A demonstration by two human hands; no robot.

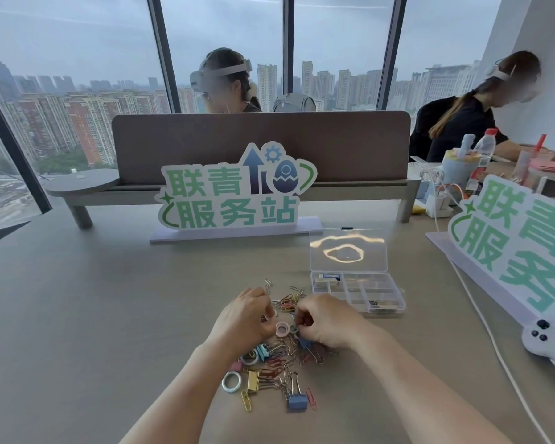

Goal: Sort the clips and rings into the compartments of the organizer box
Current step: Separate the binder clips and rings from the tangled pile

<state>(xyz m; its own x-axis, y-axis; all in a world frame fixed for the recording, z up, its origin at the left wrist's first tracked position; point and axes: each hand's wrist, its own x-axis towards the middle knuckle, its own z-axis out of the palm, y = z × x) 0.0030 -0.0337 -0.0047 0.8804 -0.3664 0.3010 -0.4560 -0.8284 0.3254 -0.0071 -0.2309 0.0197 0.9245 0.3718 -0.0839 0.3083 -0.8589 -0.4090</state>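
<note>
A heap of coloured paper clips, binder clips and rings lies on the table in front of me. Both hands hover over its middle. My left hand has its fingers curled beside a pink ring. My right hand pinches a small green ring right next to the pink one. A pale blue ring, a gold binder clip and a blue binder clip lie nearer to me. The clear organizer box stands open to the right, with a few items in two compartments.
A standing sign is behind the heap, and a second sign at the right. A white cable runs past the box. A white controller lies at the right edge. Two people sit beyond the desk divider.
</note>
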